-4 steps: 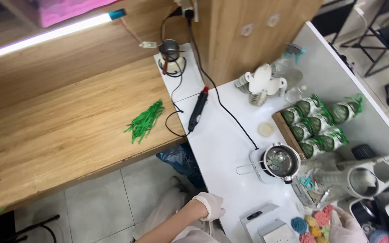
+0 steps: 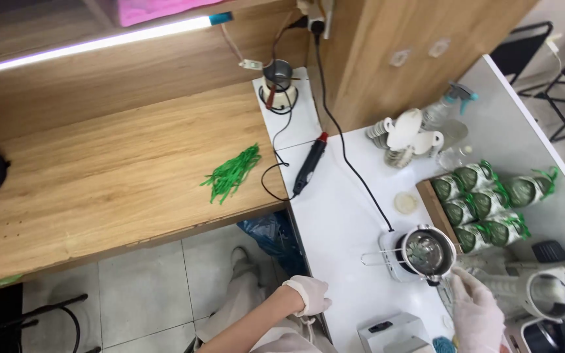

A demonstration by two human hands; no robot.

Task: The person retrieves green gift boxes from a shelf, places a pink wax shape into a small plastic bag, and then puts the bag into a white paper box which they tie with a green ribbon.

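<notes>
Head view. Right hand (image 2: 477, 315), gloved, fingers loosely open and gripping nothing, just beside the metal melting pot (image 2: 425, 252) near the white tabletop's (image 2: 341, 216) near edge. Left hand (image 2: 308, 295), gloved, curled loosely at that edge, holding nothing.

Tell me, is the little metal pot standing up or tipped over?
Standing up. The metal pot sits level on its small white heater, open mouth facing up. The right hand is just beside it.
</notes>
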